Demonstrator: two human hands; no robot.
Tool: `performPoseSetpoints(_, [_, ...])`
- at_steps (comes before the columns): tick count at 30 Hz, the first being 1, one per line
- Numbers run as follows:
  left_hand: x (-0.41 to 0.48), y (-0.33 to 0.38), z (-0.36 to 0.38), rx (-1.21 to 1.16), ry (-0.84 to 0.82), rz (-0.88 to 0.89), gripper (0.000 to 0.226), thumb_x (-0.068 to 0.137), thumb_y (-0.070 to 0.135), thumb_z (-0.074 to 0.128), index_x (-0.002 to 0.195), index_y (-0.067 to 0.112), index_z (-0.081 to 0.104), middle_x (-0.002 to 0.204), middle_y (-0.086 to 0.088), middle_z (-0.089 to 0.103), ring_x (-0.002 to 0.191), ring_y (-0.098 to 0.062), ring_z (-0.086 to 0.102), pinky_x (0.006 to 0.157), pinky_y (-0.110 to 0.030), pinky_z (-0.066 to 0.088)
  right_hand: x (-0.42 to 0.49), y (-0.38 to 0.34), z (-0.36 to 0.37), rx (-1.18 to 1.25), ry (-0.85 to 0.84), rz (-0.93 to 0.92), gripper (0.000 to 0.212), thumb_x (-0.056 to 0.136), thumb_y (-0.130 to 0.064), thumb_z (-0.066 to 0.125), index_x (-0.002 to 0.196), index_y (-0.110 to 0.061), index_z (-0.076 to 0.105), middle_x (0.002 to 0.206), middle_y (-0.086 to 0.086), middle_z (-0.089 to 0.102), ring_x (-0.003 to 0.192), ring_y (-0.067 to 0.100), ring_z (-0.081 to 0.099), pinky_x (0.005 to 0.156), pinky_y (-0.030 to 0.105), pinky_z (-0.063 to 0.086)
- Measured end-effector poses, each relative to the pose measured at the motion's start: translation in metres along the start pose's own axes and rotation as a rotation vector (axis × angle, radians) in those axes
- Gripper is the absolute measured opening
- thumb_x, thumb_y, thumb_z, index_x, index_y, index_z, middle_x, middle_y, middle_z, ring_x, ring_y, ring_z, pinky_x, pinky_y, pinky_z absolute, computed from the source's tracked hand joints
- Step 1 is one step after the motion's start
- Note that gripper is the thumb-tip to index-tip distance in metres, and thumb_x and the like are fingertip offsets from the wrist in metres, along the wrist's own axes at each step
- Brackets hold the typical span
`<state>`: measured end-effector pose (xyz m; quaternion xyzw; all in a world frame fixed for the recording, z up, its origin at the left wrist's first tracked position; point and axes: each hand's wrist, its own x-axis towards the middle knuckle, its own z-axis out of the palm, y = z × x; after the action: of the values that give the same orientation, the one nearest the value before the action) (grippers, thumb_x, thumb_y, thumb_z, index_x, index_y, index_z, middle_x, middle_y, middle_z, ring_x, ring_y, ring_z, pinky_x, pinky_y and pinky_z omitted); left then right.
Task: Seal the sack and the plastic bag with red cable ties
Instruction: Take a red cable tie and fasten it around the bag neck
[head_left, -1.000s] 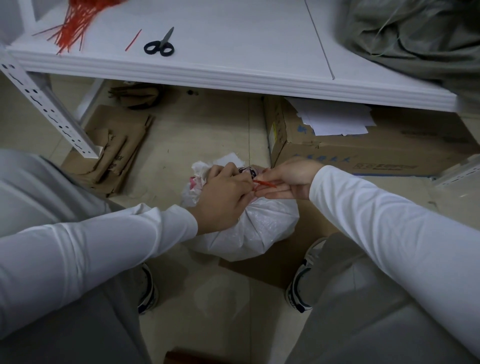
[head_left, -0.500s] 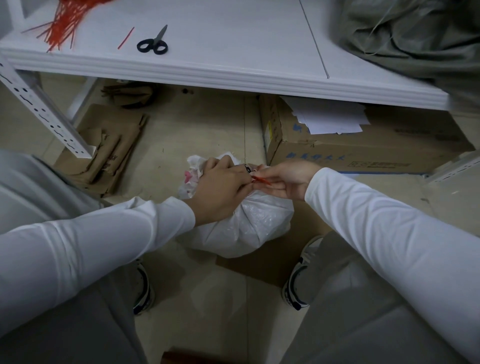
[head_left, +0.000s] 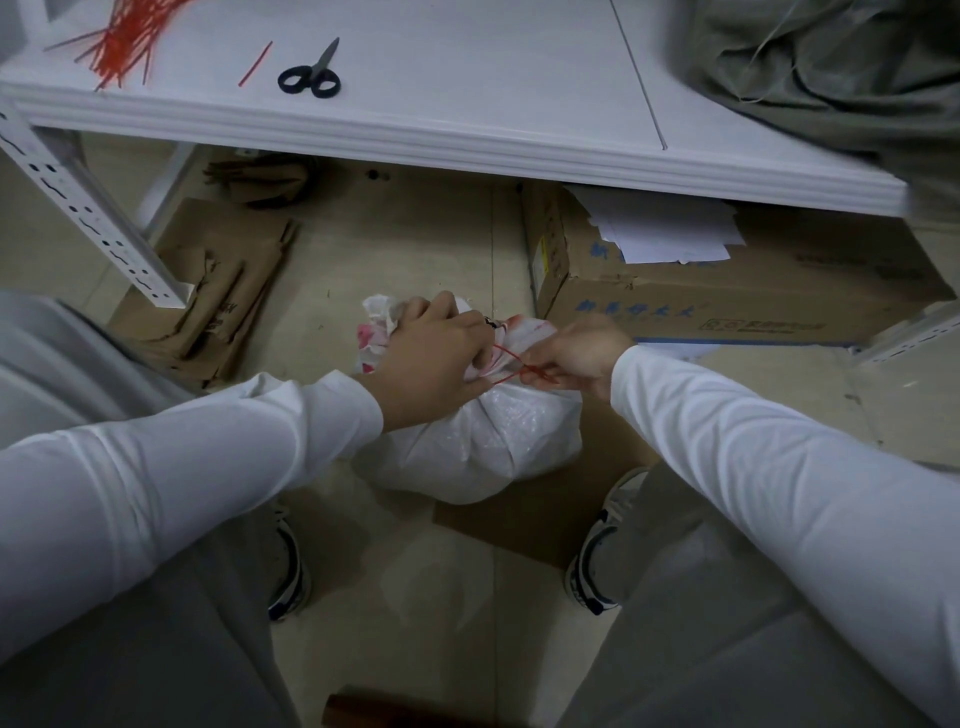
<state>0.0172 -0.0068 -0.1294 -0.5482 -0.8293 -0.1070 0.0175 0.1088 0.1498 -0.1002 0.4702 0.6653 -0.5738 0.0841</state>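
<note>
A white plastic bag (head_left: 483, 447) sits on the floor between my feet, its neck bunched together. My left hand (head_left: 436, 358) grips the gathered neck from the left. A red cable tie (head_left: 511, 361) loops around the neck, and my right hand (head_left: 574, 353) pinches its tail just right of the bag. A grey-green sack (head_left: 831, 67) lies on the white shelf at the top right. A pile of spare red cable ties (head_left: 124, 39) lies at the shelf's top left, with one loose tie (head_left: 254, 63) beside it.
Black scissors (head_left: 311, 75) lie on the white shelf (head_left: 467, 93). Under the shelf stands a cardboard box (head_left: 701, 306) holding papers, close to my right hand. Flattened cardboard (head_left: 213, 301) lies left by a perforated shelf post (head_left: 78, 208). My shoes flank the bag.
The tie's loop now shows around the bag's neck, and my right hand has drawn the tail out to the right, away from my left hand.
</note>
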Motion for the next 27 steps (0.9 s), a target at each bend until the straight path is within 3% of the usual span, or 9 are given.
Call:
performPoseSetpoints(3, [0.000,0.000,-0.003,0.060,-0.003,0.012,0.033,0.084,0.051,0.057,0.100,0.023,0.056,0.106,0.004,0.058,0.100,-0.021,0.045,0.085,-0.035,0.030,0.007,0.006,0.003,-0.132,0.084,-0.041,0.039,0.065,-0.018,0.086,0.097,-0.004,0.068,0.095,0.013,0.071,0.089,0.028,0.069,0.084,0.043,0.057])
performPoseSetpoints(6, [0.001,0.004,-0.004,0.124,-0.061,-0.014,0.048,0.085,0.048,0.059,0.119,0.017,0.047,0.118,-0.005,0.049,0.107,-0.025,0.045,0.089,-0.036,0.035,0.007,0.008,0.005,-0.161,0.120,-0.053,0.045,0.065,-0.021,0.086,0.102,-0.006,0.068,0.098,0.010,0.070,0.090,0.026,0.068,0.086,0.041,0.057])
performPoseSetpoints(10, [0.007,-0.002,-0.008,0.251,-0.225,-0.070,0.052,0.086,0.046,0.060,0.122,0.011,0.048,0.118,-0.011,0.054,0.107,-0.027,0.048,0.090,-0.036,0.040,0.010,0.003,0.010,-0.178,0.134,-0.079,0.035,0.066,-0.017,0.082,0.094,-0.002,0.070,0.092,0.015,0.071,0.088,0.029,0.069,0.084,0.042,0.057])
performPoseSetpoints(12, [0.010,-0.006,-0.011,0.321,-0.259,-0.051,0.047,0.087,0.046,0.059,0.118,0.011,0.051,0.114,-0.011,0.058,0.104,-0.027,0.050,0.086,-0.036,0.040,0.010,0.002,0.014,-0.202,0.143,-0.097,0.024,0.072,-0.012,0.079,0.090,0.001,0.072,0.087,0.017,0.072,0.083,0.028,0.072,0.081,0.041,0.059])
performPoseSetpoints(16, [0.011,-0.005,-0.015,0.294,-0.327,-0.023,0.048,0.087,0.043,0.061,0.123,0.013,0.048,0.110,-0.008,0.062,0.096,-0.027,0.057,0.082,-0.036,0.046,0.013,0.010,0.018,-0.341,0.193,-0.148,0.014,0.080,-0.013,0.074,0.087,0.000,0.073,0.081,0.011,0.072,0.071,0.017,0.067,0.059,0.022,0.053])
performPoseSetpoints(22, [0.006,-0.008,-0.017,0.180,-0.272,0.012,0.052,0.091,0.038,0.057,0.136,0.019,0.038,0.117,-0.005,0.062,0.094,-0.026,0.062,0.078,-0.035,0.049,0.016,0.013,0.017,-0.394,0.219,-0.160,0.020,0.075,-0.019,0.079,0.089,-0.006,0.075,0.088,0.008,0.071,0.083,0.018,0.065,0.067,0.025,0.049])
performPoseSetpoints(27, [-0.001,-0.010,-0.010,0.270,-0.237,0.106,0.054,0.087,0.021,0.054,0.137,0.028,0.038,0.126,-0.003,0.055,0.100,-0.027,0.058,0.082,-0.041,0.047,0.019,0.011,0.017,-0.136,0.132,-0.059,0.042,0.061,-0.020,0.086,0.096,-0.003,0.070,0.090,0.015,0.072,0.084,0.029,0.071,0.081,0.042,0.058])
